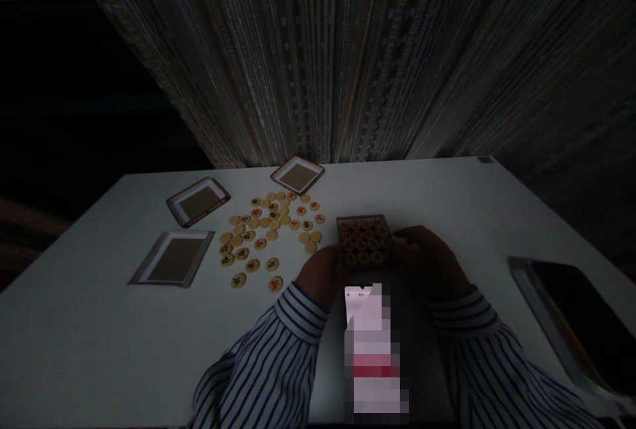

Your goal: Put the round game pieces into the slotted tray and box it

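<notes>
My left hand (320, 277) and my right hand (427, 258) grip opposite sides of a small dark tray (364, 222) packed with round xiangqi pieces, their red characters facing up. Both hands are dim and hide the tray's lower corners. Left of the tray, several loose cream xiangqi pieces (268, 230) lie scattered on the white table (447, 197), some marked red and some black. The nearest of them lies just beyond my left hand. Striped sleeves (263, 343) cover both my forearms.
Three shallow brown-bottomed trays with white rims (199, 201) lie beyond the loose pieces, at the left and far side. A phone with a blurred screen (370, 349) lies between my forearms. A dark flat device (571, 316) sits at the right edge. A pleated curtain (328, 51) hangs behind.
</notes>
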Tool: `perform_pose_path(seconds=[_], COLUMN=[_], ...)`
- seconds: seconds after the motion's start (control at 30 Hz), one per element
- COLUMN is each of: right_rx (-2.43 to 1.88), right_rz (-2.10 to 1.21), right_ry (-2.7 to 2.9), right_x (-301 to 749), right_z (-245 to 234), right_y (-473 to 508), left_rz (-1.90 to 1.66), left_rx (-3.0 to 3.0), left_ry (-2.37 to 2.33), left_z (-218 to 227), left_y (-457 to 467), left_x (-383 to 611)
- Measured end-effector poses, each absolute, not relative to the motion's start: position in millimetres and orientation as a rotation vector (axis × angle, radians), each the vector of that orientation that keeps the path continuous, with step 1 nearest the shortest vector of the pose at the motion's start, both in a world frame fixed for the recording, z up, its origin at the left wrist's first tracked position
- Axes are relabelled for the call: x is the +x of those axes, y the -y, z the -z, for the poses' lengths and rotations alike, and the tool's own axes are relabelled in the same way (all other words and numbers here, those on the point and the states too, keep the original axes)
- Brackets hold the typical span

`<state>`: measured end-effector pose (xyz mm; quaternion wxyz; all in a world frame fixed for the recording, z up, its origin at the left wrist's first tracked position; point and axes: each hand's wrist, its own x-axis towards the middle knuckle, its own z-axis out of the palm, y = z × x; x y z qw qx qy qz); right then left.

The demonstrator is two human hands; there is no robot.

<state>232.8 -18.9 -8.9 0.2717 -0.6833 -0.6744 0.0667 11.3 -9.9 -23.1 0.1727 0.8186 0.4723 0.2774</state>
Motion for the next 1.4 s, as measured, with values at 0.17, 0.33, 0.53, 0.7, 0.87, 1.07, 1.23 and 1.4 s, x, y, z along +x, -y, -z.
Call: perform_pose_path(seconds=[0.17,0.33,0.53,0.7,0.87,1.07,1.23,1.4], right_rx=[-1.902,-1.993,-1.987,-2.052,-2.047,-2.023,-2.016,-1.983], right_rz=[-0.259,-0.296,-0.375,-0.442,-0.473,-0.431,-0.458,-0.394], right_ry=[1.814,1.794,1.834,1.849,1.852,1.878,1.847,1.753], right_x=[236,231,230,228,229,229,229,232], right_z=[7,3,3,-1,0,2,0,-2], right_y=[19,20,21,22,21,21,20,20], left_rz=[-0.784,-0.769,-0.764,-0.770,-0.778,-0.778,-0.762,-0.779], left_rx=[2.342,2.348,2.357,2.358,2.364,2.363,2.351,2.327], left_ry=[-1.334,-1.338,-1.325,-1.331,-1.323,-1.304,-1.322,-1.365], left_z=[25,22,23,25,27,31,28,27], left_y=[10,10,10,10,9,8,8,8], left_x=[10,10,10,9,9,8,8,7])
